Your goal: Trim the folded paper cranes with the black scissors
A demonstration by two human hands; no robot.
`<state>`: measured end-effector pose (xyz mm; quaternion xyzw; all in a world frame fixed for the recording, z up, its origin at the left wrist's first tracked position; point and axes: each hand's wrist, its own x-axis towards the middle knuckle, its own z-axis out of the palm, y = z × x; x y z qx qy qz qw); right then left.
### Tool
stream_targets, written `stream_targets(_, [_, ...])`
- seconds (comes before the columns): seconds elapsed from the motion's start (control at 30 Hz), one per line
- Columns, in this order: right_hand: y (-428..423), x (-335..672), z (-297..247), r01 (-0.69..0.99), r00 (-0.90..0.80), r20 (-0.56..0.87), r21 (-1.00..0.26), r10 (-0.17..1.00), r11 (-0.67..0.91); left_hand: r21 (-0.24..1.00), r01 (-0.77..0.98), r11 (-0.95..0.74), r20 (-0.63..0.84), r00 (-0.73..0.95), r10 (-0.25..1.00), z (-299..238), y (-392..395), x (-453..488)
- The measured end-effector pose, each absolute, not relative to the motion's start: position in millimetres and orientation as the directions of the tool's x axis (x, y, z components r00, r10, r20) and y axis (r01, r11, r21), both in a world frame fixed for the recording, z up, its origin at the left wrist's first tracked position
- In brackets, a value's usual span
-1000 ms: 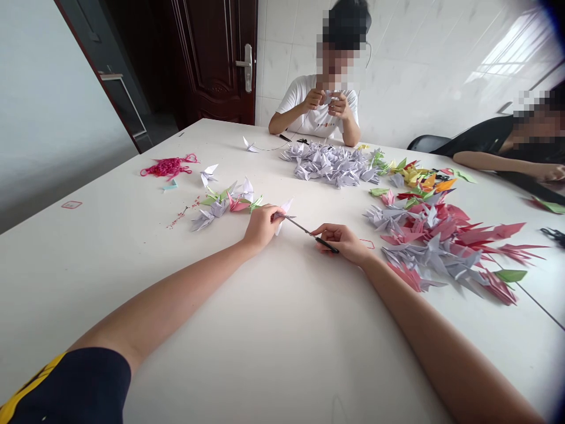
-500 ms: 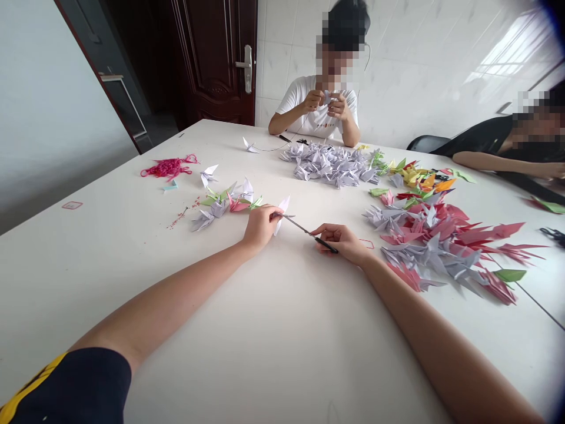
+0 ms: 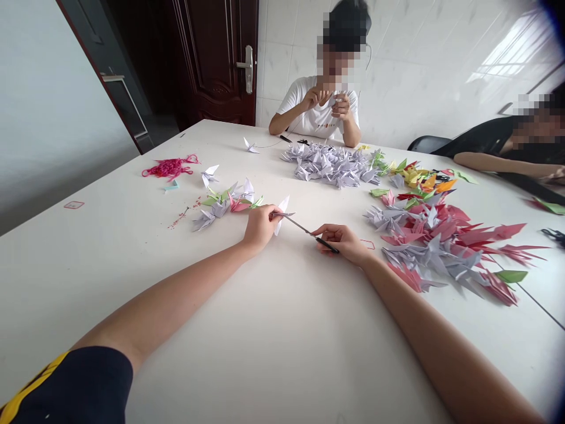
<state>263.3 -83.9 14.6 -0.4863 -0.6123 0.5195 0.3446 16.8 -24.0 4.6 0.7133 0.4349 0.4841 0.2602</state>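
Pinched between the fingers of my left hand (image 3: 260, 228) is a white origami crane (image 3: 283, 206), one wing standing upright. My right hand (image 3: 346, 242) is closed round the black handle of the scissors (image 3: 327, 244). Their thin metal blades point left and reach the crane beside my left fingertips; whether paper lies between the blades is too small to tell. Just beyond my left hand lies a small cluster of white, green and pink cranes (image 3: 215, 213). To the right of my right hand spreads a pile of pink and white cranes (image 3: 435, 244).
On the white table (image 3: 247, 353) are a heap of white cranes (image 3: 333, 165), yellow and orange cranes (image 3: 417, 176), a tangle of magenta yarn (image 3: 170, 168) and scattered red bits (image 3: 179, 219). A person in white (image 3: 324, 112) sits opposite; another in black (image 3: 485, 138) leans at the right.
My hands, the crane and the scissors hold nearly the same place. Across the table, the person in white has shifted their hands slightly.
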Motion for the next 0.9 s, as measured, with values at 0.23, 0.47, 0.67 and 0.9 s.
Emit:
stream_targets(0.23, [-84.5, 261.5, 15.9, 0.229, -0.288, -0.083, -0.973, 0.954, -0.015, 0.787, 0.377, -0.489, 0.467, 0.155, 0.871, 4.4, -23.5, 16.6])
stream_targets(0.47, [-85.3, 259.9, 18.0, 0.222, -0.284, -0.086, -0.975, 0.955, -0.022, 0.769, 0.404, -0.496, 0.473, 0.161, 0.866, 4.6, -23.3, 16.8])
stream_targets(0.67, [-84.7, 260.9, 16.8, 0.226, -0.280, -0.083, -0.974, 0.957, -0.019, 0.773, 0.398, -0.494, 0.464, 0.176, 0.868, 5.8, -23.9, 17.1])
stream_targets(0.9, [-84.5, 260.4, 15.8, 0.231, -0.283, -0.075, -0.973, 0.956, -0.008, 0.767, 0.410, -0.493, 0.463, 0.179, 0.868, 6.7, -24.6, 17.0])
